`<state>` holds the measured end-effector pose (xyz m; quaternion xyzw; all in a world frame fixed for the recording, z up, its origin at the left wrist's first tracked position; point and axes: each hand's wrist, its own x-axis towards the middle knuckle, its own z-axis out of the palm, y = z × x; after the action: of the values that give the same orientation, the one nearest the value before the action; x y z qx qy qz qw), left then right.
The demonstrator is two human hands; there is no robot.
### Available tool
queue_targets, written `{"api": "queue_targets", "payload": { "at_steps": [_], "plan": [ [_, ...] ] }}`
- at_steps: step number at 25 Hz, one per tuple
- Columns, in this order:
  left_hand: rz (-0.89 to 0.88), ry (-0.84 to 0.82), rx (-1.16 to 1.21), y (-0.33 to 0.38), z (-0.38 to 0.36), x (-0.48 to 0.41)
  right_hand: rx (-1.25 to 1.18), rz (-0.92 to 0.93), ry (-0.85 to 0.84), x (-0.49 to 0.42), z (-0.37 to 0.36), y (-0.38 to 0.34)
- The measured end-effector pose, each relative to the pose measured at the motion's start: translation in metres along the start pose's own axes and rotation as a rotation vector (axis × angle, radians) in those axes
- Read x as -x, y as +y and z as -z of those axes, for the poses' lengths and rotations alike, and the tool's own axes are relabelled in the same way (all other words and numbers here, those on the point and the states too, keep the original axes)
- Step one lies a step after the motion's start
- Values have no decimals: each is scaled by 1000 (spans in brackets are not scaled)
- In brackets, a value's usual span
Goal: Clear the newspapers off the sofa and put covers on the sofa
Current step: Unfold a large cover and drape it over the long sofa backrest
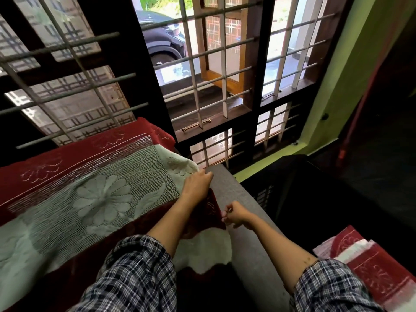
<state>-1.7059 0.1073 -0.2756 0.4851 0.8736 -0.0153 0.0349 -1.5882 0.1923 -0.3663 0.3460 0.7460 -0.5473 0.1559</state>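
Note:
A red and white sofa cover (90, 194) with a large flower pattern lies draped over the sofa back and seat on the left. My left hand (198, 183) grips its edge where it meets the grey sofa armrest (243, 221). My right hand (236, 213) pinches the red lower corner of the same cover against the armrest's inner side. A white scalloped part of the cover (207, 251) hangs below my hands. No newspapers are in view.
A folded stack of red and white covers (369, 264) lies at the lower right. Behind the sofa stands a barred window (213, 70) with a car outside. A green wall (337, 86) and a dark piece of furniture (337, 194) are on the right.

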Motion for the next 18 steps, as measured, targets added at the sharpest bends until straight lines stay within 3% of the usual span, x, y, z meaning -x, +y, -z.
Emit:
{"api": "queue_targets", "payload": {
  "at_steps": [3,10,14,18],
  "plan": [
    [33,30,75,3,-3,-1,-131,138,106,-1,2,-16],
    [139,221,609,6,-4,10,-364,323,339,6,10,-54],
    [301,433,823,15,15,43,-592,371,81,45,14,-70],
    [618,576,1207,19,40,88,-734,316,-144,89,6,-93]
  ]
}}
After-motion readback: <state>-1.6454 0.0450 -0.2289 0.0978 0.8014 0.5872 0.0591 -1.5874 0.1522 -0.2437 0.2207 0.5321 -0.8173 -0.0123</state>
